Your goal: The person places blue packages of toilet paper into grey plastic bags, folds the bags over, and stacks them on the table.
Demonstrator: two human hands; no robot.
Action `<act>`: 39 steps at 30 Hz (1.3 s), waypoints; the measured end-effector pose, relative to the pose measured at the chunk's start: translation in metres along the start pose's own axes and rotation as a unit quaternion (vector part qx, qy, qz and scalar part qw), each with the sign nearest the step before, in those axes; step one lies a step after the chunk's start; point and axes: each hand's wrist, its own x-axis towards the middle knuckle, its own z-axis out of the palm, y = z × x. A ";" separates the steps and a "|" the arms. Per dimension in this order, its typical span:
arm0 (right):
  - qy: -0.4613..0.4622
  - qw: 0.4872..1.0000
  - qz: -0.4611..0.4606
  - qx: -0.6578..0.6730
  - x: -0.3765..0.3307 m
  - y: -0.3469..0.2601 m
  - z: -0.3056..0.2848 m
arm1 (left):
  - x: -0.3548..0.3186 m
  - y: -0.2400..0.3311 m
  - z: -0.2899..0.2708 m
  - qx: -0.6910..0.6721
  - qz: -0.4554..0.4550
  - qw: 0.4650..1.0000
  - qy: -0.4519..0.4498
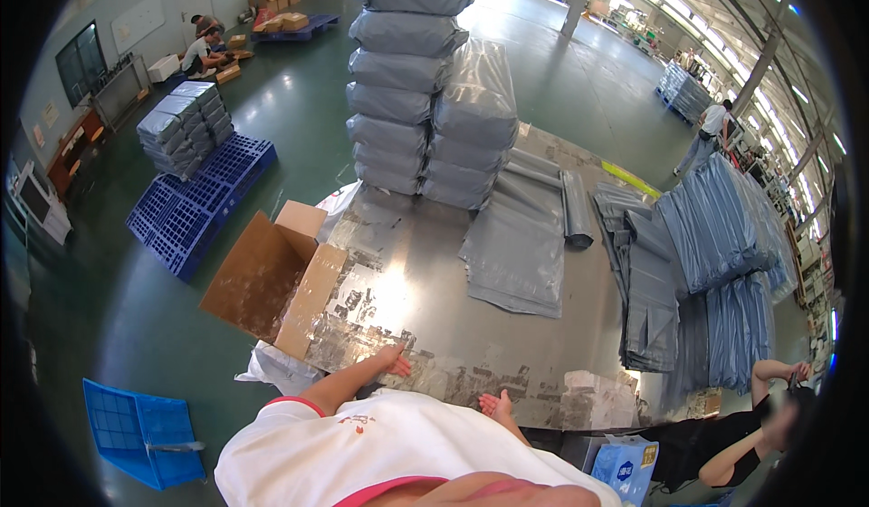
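My left hand (395, 360) is open over the near edge of a metal-topped table (425, 272), fingers apart and holding nothing. To its right, my right hand (496, 406) is also open and bare, palm partly turned up, by the same edge. Ahead of it lies a loose pile of flat grey plastic bags (516, 263), with a rolled grey bundle (576, 208) beside it. Behind these, grey wrapped packs stand in a tall stack (391, 100) and a shorter stack (471, 118). An open cardboard box (253, 272) sits against the table's left side.
More folded grey bags (647, 281) and bulky grey bundles (724, 226) line the right side. A person in black (724, 444) stands close at lower right, near a blue package (625, 466). Leftward are a blue pallet (199, 199) and a blue crate (145, 435).
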 end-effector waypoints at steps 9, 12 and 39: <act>-0.016 1.000 -0.011 0.008 0.004 0.002 -0.005 | -0.004 0.003 0.002 0.013 -0.011 1.000 0.005; -0.008 1.000 -0.012 0.001 0.004 0.003 -0.003 | -0.007 0.005 0.002 0.022 -0.016 1.000 0.003; 0.010 1.000 0.005 -0.005 0.002 0.000 -0.001 | -0.003 0.005 -0.002 0.045 -0.028 0.998 -0.016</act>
